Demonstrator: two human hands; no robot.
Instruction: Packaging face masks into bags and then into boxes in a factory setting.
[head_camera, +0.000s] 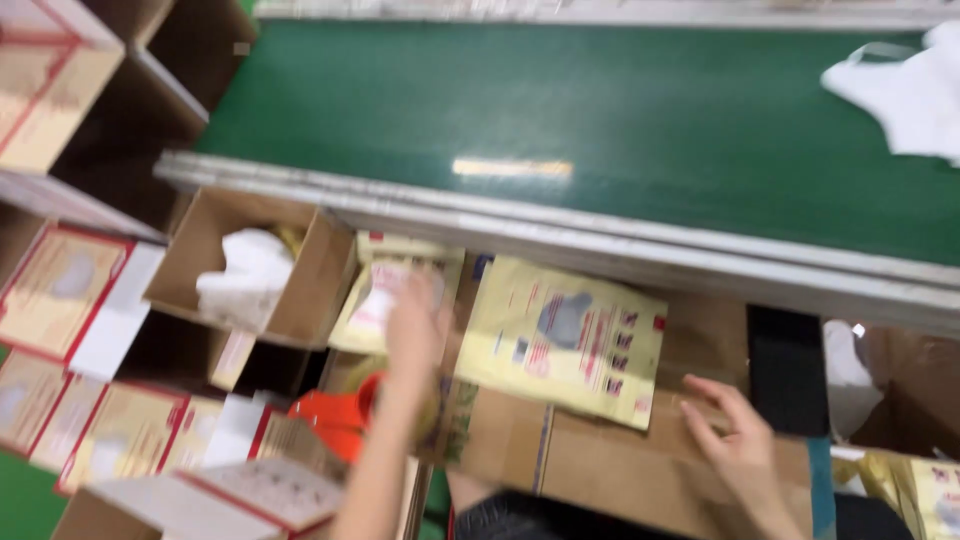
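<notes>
Nearest the camera, the right hand (735, 435) lies flat with its fingers spread loosely on a brown cardboard box (590, 455), holding nothing, its fingertips just beside the lower right corner of a yellow packet (560, 340) that lies on the same box. The left hand (412, 325) reaches forward over an orange object (335, 415) and rests on a second yellow packet (385, 295); the blur hides whether its fingers grip that packet or only touch it. Just to the left of that packet stands an open cardboard box (310, 290) with white plastic bags (245, 275) inside. Further left, shelves carry stacks of flat cartons with red edges (60, 290). Beyond the packets a metal rail (600, 245) runs across, and behind it lies a green conveyor belt (560, 110), with a white bag (905, 90) at its far right end.
</notes>
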